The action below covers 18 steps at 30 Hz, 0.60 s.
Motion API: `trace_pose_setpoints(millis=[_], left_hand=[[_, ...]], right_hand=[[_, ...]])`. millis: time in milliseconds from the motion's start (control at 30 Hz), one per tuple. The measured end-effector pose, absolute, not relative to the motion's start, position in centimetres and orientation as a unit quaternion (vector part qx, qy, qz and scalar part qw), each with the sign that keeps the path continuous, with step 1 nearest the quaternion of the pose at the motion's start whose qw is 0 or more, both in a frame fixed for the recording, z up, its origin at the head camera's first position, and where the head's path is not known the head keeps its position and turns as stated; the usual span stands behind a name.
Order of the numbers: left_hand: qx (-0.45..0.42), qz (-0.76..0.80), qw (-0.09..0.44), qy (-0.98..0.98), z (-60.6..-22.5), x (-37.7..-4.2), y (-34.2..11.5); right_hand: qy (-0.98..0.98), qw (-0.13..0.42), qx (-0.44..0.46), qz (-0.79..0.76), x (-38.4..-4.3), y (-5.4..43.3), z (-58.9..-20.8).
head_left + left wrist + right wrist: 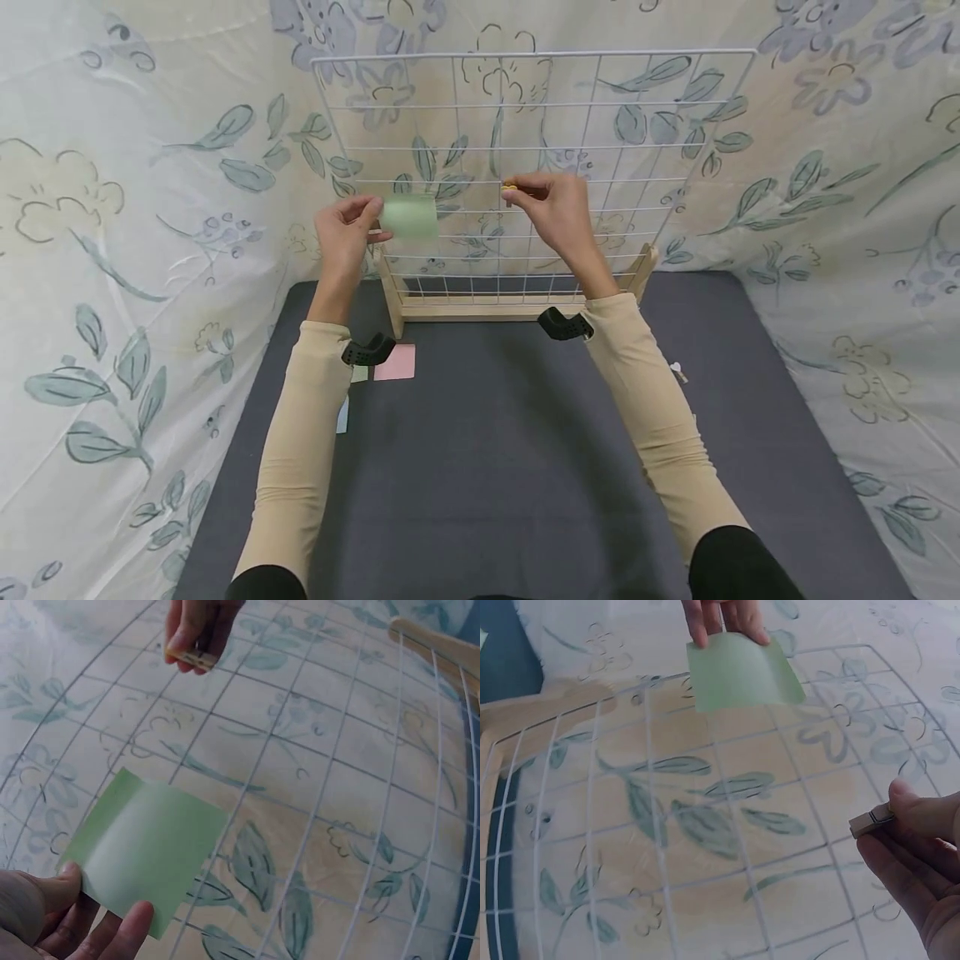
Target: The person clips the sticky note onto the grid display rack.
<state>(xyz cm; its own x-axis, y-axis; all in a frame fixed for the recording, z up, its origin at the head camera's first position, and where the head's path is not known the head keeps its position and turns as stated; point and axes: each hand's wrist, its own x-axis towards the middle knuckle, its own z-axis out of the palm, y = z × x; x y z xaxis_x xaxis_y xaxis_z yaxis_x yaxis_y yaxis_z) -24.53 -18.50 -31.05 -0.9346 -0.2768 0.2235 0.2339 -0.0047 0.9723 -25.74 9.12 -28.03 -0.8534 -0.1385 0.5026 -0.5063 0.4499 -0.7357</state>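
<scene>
My left hand (pixel 347 232) pinches a square green paper note (pixel 409 217) by its edge, in front of the left part of a white wire grid (pixel 570 148). In the left wrist view the thumb and fingers hold the green note (pixel 154 844) at its lower corner side. My right hand (pixel 555 212) pinches a small wooden clothespin (pixel 871 821) between thumb and fingers. The clothespin's jaws point out past the fingertips toward the grid. Both hands are raised at about the grid's middle height, with a gap between the note and the clothespin.
The grid stands in a wooden base (pixel 480 312) at the back of a dark grey table (pixel 480 467). A pink note (pixel 395 362) and a light blue note (pixel 342 415) lie by the left forearm. Small clips (pixel 678 372) lie beside the right forearm. Flowered cloth (pixel 112 250) surrounds the table.
</scene>
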Motion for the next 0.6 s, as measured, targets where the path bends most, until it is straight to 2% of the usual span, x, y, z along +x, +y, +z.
trace_pose_setpoints(millis=[600], left_hand=[[-0.019, -0.727, 0.183, -0.662, -26.9, -26.1, -18.7]], right_hand=[[-0.811, 0.188, 0.222, 0.508, -27.2, 5.8, -22.5]])
